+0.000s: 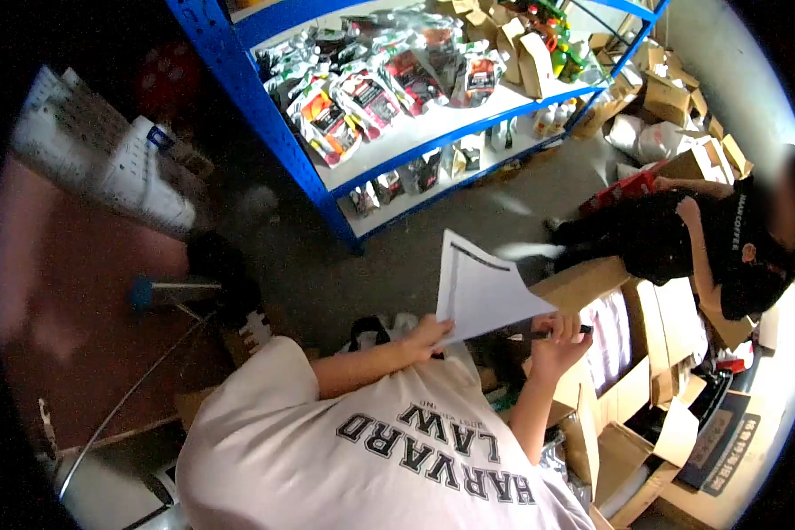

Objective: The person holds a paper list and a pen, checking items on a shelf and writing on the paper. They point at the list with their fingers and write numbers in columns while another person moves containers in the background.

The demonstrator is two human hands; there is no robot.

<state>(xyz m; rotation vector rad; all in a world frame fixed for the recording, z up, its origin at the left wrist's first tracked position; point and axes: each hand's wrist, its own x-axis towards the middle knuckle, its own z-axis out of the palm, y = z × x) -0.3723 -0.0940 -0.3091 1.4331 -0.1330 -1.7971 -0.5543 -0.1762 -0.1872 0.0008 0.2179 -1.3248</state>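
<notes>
My left hand (428,339) is closed on the lower left edge of a white paper sheet (486,296), which has a dark printed band along its top and left side. The sheet is tilted and slightly bent. To its right, my right hand (560,346) is closed around a slim dark pen-like object (585,329), too small to identify surely. The sheet's right corner lies near the fingers of this hand; whether they touch cannot be made out.
A blue-framed shelf (327,190) ahead holds many packaged pouches (406,79) and bottles. At right, a person in black (724,234) stands by a red crate (623,190). Open cardboard boxes (627,459) fill the lower right. Papers (106,163) hang over the brownish surface at left.
</notes>
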